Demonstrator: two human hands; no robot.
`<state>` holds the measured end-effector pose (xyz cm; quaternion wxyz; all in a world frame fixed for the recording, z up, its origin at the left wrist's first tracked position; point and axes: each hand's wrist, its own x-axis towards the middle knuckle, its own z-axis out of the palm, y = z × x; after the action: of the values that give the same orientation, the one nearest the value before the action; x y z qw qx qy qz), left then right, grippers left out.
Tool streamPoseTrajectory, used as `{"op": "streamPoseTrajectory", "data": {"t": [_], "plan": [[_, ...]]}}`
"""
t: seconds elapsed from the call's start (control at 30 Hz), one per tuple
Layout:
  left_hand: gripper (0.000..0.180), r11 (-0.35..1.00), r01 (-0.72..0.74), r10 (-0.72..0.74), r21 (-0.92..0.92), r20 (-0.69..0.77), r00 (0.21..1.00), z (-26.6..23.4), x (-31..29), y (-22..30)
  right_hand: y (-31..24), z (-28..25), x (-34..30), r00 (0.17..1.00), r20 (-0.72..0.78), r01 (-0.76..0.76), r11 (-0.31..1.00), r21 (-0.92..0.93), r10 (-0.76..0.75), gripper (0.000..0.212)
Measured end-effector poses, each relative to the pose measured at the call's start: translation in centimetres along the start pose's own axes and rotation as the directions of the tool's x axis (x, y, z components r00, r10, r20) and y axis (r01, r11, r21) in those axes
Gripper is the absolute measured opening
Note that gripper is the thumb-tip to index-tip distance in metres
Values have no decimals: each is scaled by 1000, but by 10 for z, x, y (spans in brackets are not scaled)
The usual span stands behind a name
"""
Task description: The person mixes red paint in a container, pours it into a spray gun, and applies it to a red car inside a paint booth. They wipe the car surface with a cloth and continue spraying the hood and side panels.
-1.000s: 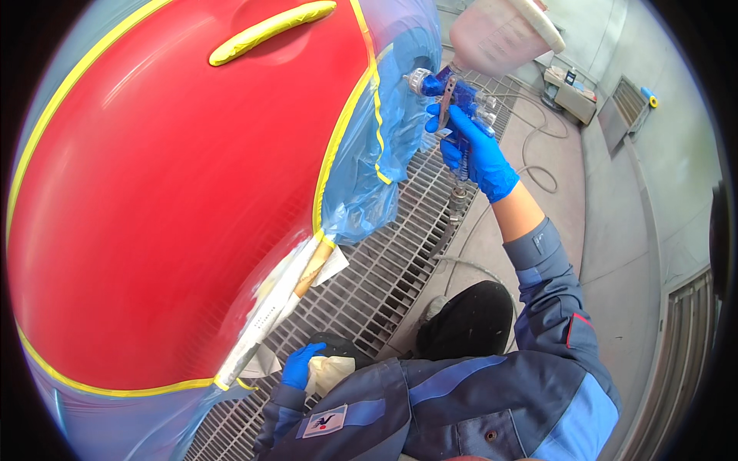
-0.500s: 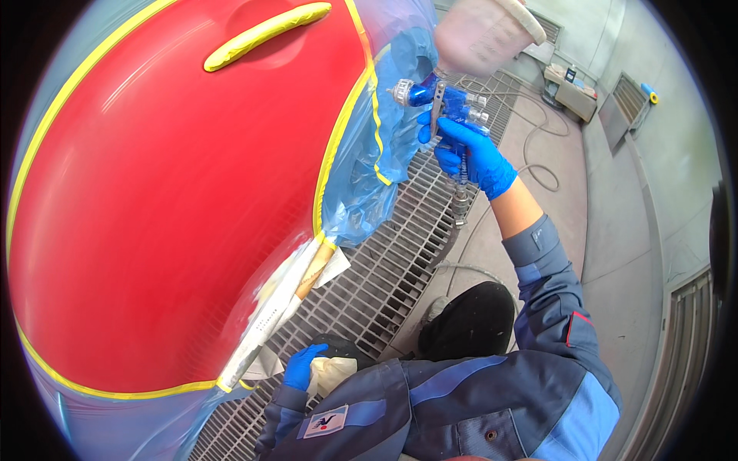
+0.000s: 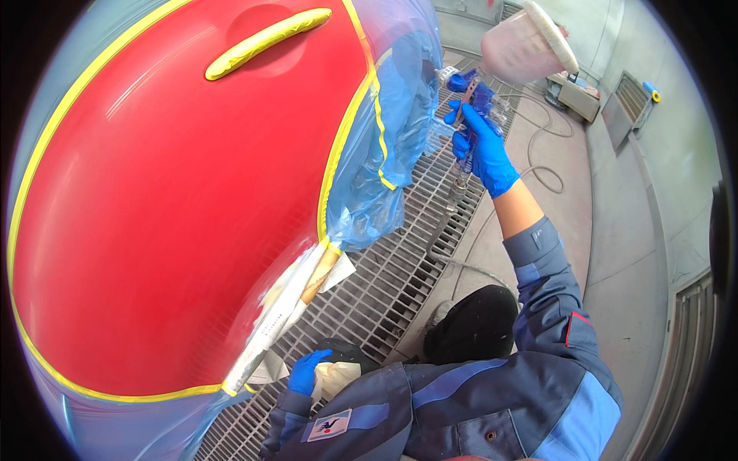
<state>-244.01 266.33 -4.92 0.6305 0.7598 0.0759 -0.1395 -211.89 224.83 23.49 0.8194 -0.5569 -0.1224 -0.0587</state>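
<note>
Up at the top right, the right hand (image 3: pixel 489 157) in its blue glove has a closed grip on the spray gun (image 3: pixel 483 98), fingers bent round the handle and across the trigger (image 3: pixel 468 94); how far that trigger is squeezed, I can't tell. The gun sits to the right of the red panel (image 3: pixel 177 200), nozzle (image 3: pixel 446 75) facing left, toward the blue film (image 3: pixel 369 215) along the panel's edge, and above it tilts the big pinkish cup (image 3: pixel 519 50) under a pale lid (image 3: pixel 552 34). Beneath the grip hangs a metal fitting, with the hose (image 3: pixel 461 263) curving below over the grating (image 3: pixel 369 292). Down low, close to the body, here's the left hand (image 3: pixel 304 375), gloved in blue as well, half curled with its fingers over a cream cloth (image 3: pixel 338 378); the palm side is hidden, but the cloth looks held. That hand is just beside the lower end of the white strip (image 3: pixel 269 330) slanting along the panel's bottom right edge. Yellow tape (image 3: pixel 336 150) frames the red, and near the top there's a raised bar (image 3: pixel 269 44), all wrapped in yellow. One dark-clad knee (image 3: pixel 473 326) is bent between the two arms, the sleeves navy and blue.
</note>
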Motion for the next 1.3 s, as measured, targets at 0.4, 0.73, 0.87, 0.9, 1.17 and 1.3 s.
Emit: {"op": "streamPoseTrajectory", "data": {"t": [0.4,0.73,0.87,0.9,1.17,1.3], "plan": [[30,996,52,-54,-67,-23,998,4,0,14,-6,8,-18,950,302,-68,997,-35,75,37],[35,996,-74,74,45,-5,997,2,1,-2,-7,8,-1,937,335,-85,995,-52,98,34],[34,999,19,-19,-42,-5,1000,1,1,1,-5,0,9,972,227,-45,996,-77,61,36],[32,999,16,-16,-32,-4,1000,1,1,2,-5,-3,11,978,206,-32,998,-59,44,36],[31,989,79,-79,-128,0,997,3,0,8,-6,-11,9,999,8,31,999,-27,-31,34],[32,999,29,-28,-27,22,999,2,2,6,-9,-7,1,997,51,50,999,-14,-49,34]]}}
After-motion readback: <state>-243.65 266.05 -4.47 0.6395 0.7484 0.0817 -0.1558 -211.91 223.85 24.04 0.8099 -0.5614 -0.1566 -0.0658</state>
